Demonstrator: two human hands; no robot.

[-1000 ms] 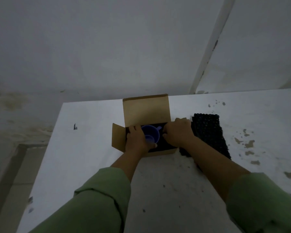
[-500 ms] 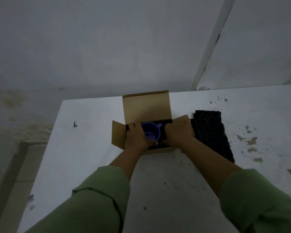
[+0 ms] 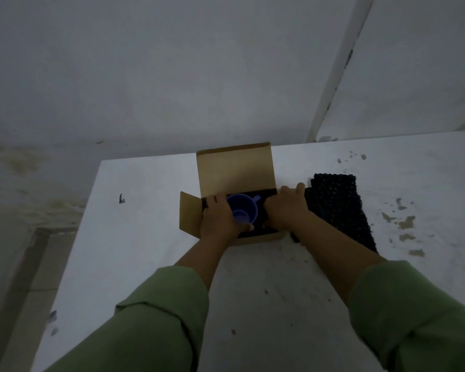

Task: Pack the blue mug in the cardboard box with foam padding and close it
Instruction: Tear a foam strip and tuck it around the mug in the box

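An open cardboard box (image 3: 235, 167) stands on the white table, its back flap raised and its left flap (image 3: 189, 217) folded out. Inside, the blue mug (image 3: 243, 210) sits upright on dark foam, handle toward the back right. My left hand (image 3: 218, 221) wraps the mug's left and near side inside the box. My right hand (image 3: 286, 209) rests over the box's right edge, fingers curled down on the wall or the foam there; which one it grips is hidden.
A black foam sheet (image 3: 336, 208) lies flat on the table just right of the box, partly under my right forearm. The white table (image 3: 145, 237) has stains at the right and its left edge drops to the floor. A wall rises behind.
My right hand has shifted slightly right and back along the box's right edge. The left hand stays on the mug.
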